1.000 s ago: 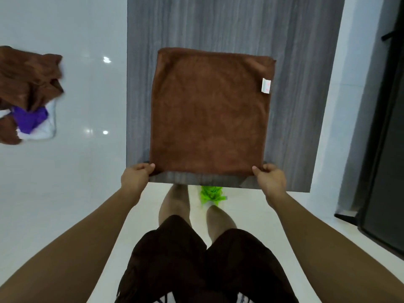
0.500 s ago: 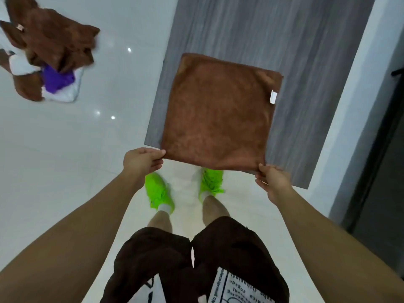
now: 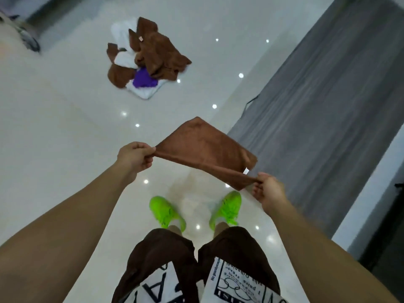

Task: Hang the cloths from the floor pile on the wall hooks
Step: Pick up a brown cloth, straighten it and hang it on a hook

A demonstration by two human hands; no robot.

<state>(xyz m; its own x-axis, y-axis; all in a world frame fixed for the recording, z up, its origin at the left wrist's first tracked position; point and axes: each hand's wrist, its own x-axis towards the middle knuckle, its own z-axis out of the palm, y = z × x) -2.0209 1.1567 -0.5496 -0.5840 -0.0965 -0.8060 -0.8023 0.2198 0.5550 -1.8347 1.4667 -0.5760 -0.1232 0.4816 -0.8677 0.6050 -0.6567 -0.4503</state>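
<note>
Hands: both reach out in front of the body and hold one brown cloth [image 3: 205,147] between them.
Left hand: the left hand [image 3: 135,158] pinches one corner of the cloth between thumb and curled fingers.
Right hand: the right hand [image 3: 268,191] pinches the opposite near corner in the same way, lower and closer to the body.
Cloth: brown, stretched nearly flat in the air above the floor, its far corner pointing away from the person.
Cloth tag: a small white tag [image 3: 246,171] sits at the edge near the right hand; nothing on it can be read.
Pile: the remaining cloths [image 3: 145,60] lie heaped on the floor ahead and to the left, well apart from the hands: brown ones on top, white ones under them, a purple one at the near side.
Floor: glossy pale tiles [image 3: 65,119] with small bright light reflections.
Grey panel: a wood-grain grey surface [image 3: 323,110] runs along the right.
Shoes: bright green shoes [image 3: 167,212] stand on the tiles below the cloth.
Clothing: dark brown shorts [image 3: 166,250] and a white printed shirt hem [image 3: 238,281]; the print appears upside down and is too blurred to read.
</note>
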